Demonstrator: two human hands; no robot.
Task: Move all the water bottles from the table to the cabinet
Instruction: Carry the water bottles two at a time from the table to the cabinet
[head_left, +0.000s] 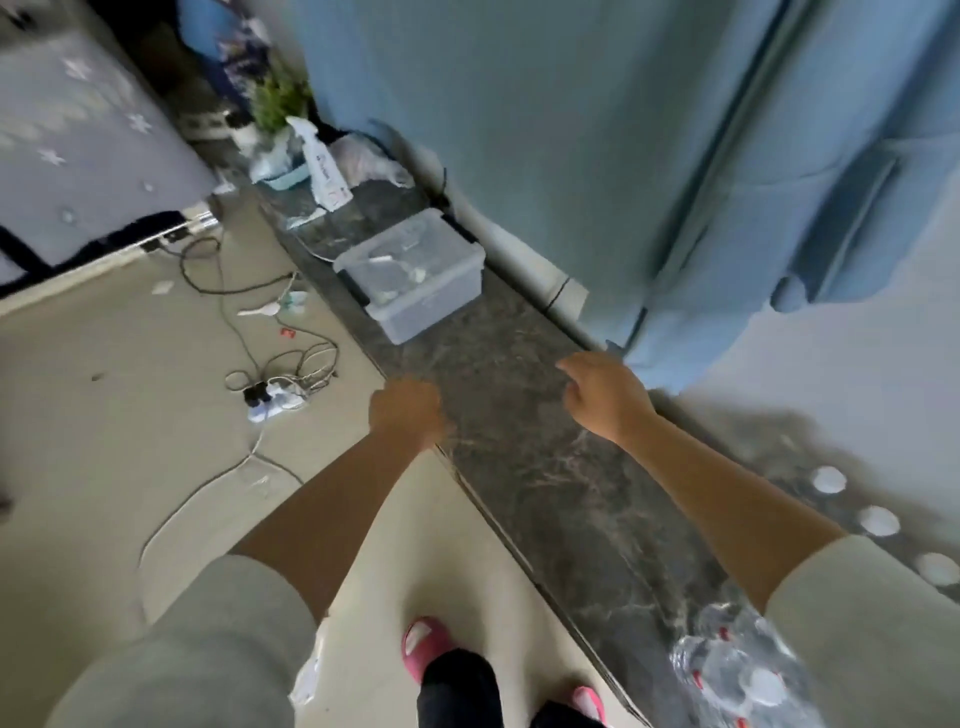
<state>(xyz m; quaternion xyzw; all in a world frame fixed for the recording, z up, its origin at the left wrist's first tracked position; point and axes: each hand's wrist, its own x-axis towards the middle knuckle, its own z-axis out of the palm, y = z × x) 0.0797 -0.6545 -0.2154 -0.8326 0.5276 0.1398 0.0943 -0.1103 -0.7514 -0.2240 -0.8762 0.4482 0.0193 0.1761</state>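
Note:
A dark marble ledge (519, 431) runs from upper left to lower right along a blue curtain. Clear water bottles with white caps (878, 519) stand on it at the far right, and a wrapped pack of bottles (737, 670) lies at the lower right, partly hidden by my right sleeve. My left hand (408, 410) hovers over the ledge's front edge with its fingers curled in, holding nothing. My right hand (605, 392) hangs above the ledge near the curtain, fingers loosely apart and empty. No cabinet is in view.
A clear lidded plastic box (415, 273) sits on the ledge ahead of my hands. Beyond it stand a spray bottle (319, 166), a plant and bags. Cables and a power strip (272, 402) lie on the beige floor at left. My pink slippers (426, 644) are below.

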